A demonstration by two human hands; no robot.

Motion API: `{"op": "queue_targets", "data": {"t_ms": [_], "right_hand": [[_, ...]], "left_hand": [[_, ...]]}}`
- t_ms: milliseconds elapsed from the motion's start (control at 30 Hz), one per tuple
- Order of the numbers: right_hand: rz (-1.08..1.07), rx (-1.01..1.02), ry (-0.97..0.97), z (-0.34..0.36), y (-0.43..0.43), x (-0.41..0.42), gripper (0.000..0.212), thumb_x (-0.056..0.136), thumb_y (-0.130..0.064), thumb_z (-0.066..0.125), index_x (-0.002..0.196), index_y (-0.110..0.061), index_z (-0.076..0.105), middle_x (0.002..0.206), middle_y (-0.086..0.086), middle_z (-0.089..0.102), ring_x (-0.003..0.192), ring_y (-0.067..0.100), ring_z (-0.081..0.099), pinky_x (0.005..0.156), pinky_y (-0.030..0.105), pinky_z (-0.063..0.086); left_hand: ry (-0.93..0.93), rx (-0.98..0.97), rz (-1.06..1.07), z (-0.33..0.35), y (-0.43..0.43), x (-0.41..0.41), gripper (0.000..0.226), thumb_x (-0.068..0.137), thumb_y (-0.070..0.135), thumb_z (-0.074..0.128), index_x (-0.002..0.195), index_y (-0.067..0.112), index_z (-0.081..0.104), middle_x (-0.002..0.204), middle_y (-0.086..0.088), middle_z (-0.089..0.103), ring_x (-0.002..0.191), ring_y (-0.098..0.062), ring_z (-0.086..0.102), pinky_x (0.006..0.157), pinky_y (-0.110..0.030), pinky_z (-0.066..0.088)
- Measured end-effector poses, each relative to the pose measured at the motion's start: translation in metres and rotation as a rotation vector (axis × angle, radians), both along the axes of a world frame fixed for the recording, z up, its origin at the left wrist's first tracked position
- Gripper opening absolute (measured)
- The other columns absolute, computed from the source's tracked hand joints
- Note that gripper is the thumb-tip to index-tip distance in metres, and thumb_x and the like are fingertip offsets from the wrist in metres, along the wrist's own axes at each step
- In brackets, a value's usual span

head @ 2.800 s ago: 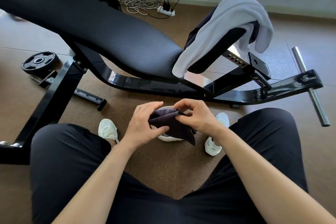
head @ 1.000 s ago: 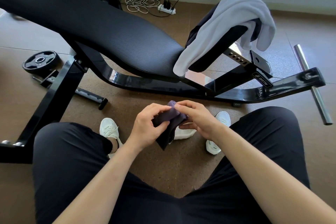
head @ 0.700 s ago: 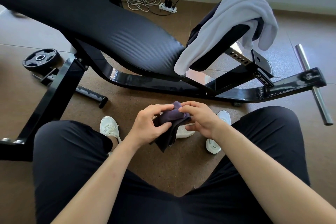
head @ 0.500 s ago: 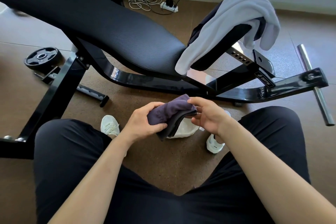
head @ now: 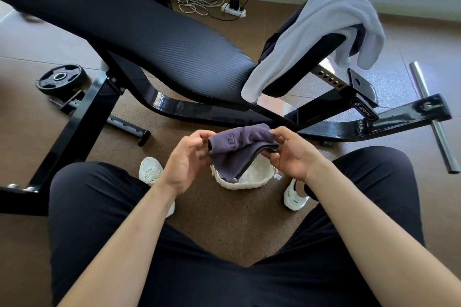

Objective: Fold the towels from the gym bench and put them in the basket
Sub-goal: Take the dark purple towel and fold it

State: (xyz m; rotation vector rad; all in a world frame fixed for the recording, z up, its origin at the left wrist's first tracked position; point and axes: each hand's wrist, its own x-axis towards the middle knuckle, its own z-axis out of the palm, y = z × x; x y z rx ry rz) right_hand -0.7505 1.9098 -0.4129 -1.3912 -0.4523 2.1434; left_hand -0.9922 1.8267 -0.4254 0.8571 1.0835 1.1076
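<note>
The folded purple-grey towel (head: pixel 237 148) hangs in mid-air at the centre of the frame, held between the two hands. Just under it the white basket (head: pixel 252 183) sits on the brown floor (head: pixel 224 227), between the person's white shoes. That is the relation the coming move turns on: seen from above, the basket's opening lies directly below the towel. The towel's drooping lower corner overlaps the basket's mouth, though whether it touches the lining cannot be told.

The towel's long axis runs left to right across the frame, from one hand to the other, sagging toward the lower middle. The left hand (head: pixel 185 159) pinches the left end, fingers and thumb curled onto the fabric. The right hand (head: pixel 293 154) pinches the right folded edge, thumb on top and fingers beneath. Neither hand is clearly nearer the basket; both sit just above its rim on either side.

Judging from this, the fold looks finished and the next move is a short straight drop, keeping the layers together so the fold does not spring open.

A pale grey towel (head: pixel 311 32) lies draped over the raised seat end of the gym bench (head: pixel 149 32) in the upper right, with a dark cloth (head: pixel 270 43) showing beneath it, so more folding appears to remain.
</note>
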Motion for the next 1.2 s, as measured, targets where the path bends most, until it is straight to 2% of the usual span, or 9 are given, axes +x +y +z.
{"op": "queue_targets", "data": {"t_ms": [100,167,233,367,533,767,933,1033,1200], "right_hand": [[0.095,0.073,-0.006,0.0,-0.001,0.001,0.018,0.093,-0.023,0.063,0.109,-0.014,0.063,0.087,0.004,0.067,0.067,0.014,0.067,0.043,0.016,0.042],[0.185,0.156,-0.034,0.002,-0.003,0.001,0.016,0.095,-0.023,0.06,0.108,-0.017,0.067,0.085,0.002,0.066,0.065,0.01,0.064,0.047,0.017,0.043],[0.264,0.255,-0.077,0.002,-0.005,-0.001,0.02,0.096,-0.021,0.055,0.108,-0.021,0.071,0.085,0.0,0.066,0.067,0.01,0.062,0.05,0.019,0.043],[0.339,0.388,-0.121,0.001,-0.006,-0.004,0.025,0.097,-0.013,0.054,0.115,-0.02,0.07,0.095,0.003,0.067,0.071,0.013,0.064,0.051,0.022,0.045],[0.347,0.436,-0.143,0.0,-0.005,-0.004,0.028,0.097,-0.007,0.054,0.112,-0.019,0.073,0.093,0.003,0.069,0.068,0.011,0.063,0.05,0.023,0.048],[0.291,0.491,-0.24,-0.008,-0.003,-0.008,0.025,0.1,-0.021,0.06,0.125,-0.02,0.068,0.107,0.005,0.069,0.09,0.019,0.069,0.074,0.034,0.058],[0.281,0.45,-0.167,-0.016,-0.01,-0.017,0.055,0.09,-0.044,0.07,0.14,-0.031,0.054,0.132,0.005,0.065,0.112,0.031,0.069,0.097,0.047,0.057],[0.272,0.438,-0.086,-0.023,-0.02,-0.025,0.064,0.088,-0.037,0.075,0.145,-0.036,0.047,0.134,0.006,0.066,0.116,0.031,0.068,0.098,0.052,0.056],[0.111,0.51,-0.14,-0.026,-0.025,-0.035,0.05,0.099,-0.015,0.064,0.144,-0.03,0.05,0.114,0.0,0.075,0.108,0.02,0.072,0.089,0.046,0.062]], "left_hand": [[0.082,-0.074,-0.092,0.0,0.0,-0.002,0.044,0.096,0.052,0.039,0.109,0.019,0.065,0.115,-0.014,0.066,0.104,-0.028,0.064,0.092,-0.046,0.051],[0.174,-0.096,-0.167,-0.003,0.0,-0.002,0.05,0.095,0.058,0.044,0.123,0.023,0.064,0.127,-0.014,0.065,0.116,-0.031,0.064,0.1,-0.052,0.049],[0.226,-0.119,-0.214,-0.003,0.0,0.0,0.054,0.093,0.057,0.048,0.136,0.026,0.058,0.131,-0.006,0.065,0.12,-0.024,0.064,0.104,-0.047,0.051],[0.259,-0.208,-0.327,0.0,0.001,0.005,0.042,0.097,0.05,0.056,0.132,0.027,0.061,0.122,0.002,0.072,0.112,-0.013,0.068,0.097,-0.032,0.05],[0.26,-0.293,-0.403,-0.004,0.001,0.005,0.051,0.086,0.051,0.067,0.13,0.026,0.065,0.122,0.0,0.073,0.115,-0.018,0.069,0.102,-0.037,0.053],[0.348,-0.253,-0.289,-0.006,0.002,0.011,0.04,0.09,0.034,0.074,0.126,0.022,0.061,0.116,0.0,0.073,0.106,-0.014,0.071,0.091,-0.029,0.056],[0.386,-0.196,-0.112,-0.009,0.006,0.016,0.042,0.088,0.03,0.077,0.124,0.019,0.058,0.117,-0.002,0.07,0.109,-0.016,0.068,0.092,-0.032,0.057],[0.312,-0.159,-0.025,-0.009,0.01,0.022,0.046,0.089,0.025,0.075,0.13,0.018,0.053,0.121,0.0,0.068,0.114,-0.015,0.067,0.088,-0.025,0.057],[0.354,-0.082,-0.014,-0.013,0.015,0.032,0.07,0.09,0.023,0.075,0.147,0.028,0.036,0.14,0.011,0.053,0.127,-0.009,0.055,0.097,-0.023,0.051]]}}
